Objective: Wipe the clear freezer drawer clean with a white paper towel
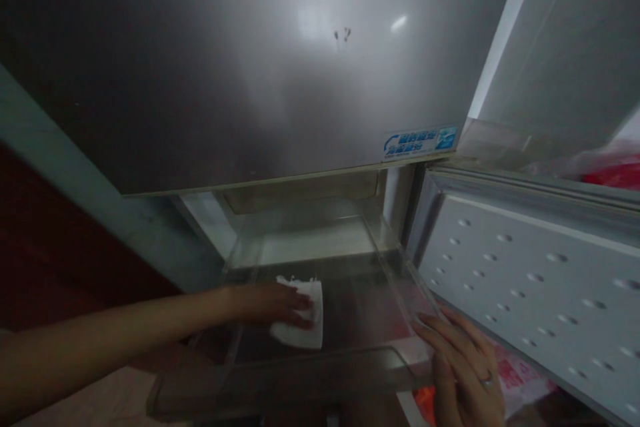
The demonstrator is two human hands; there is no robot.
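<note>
A clear plastic drawer (350, 287) is pulled partway out of the lower compartment of a fridge. Inside it, my left hand (275, 305) presses a white cloth or tissue (313, 333) flat against the drawer's bottom, its fingers resting over the cloth. At the drawer's right side wall, near the front corner, my right hand (463, 363) grips the edge; a ring shows on one finger. Blur softens the fingers of the left hand.
Above hangs the closed upper fridge door (300, 80) with a blue sticker (420, 141). The lower door (540, 280) stands open at the right. Pink and white bags (520, 377) lie under it. A dark red surface (55, 253) is at the left.
</note>
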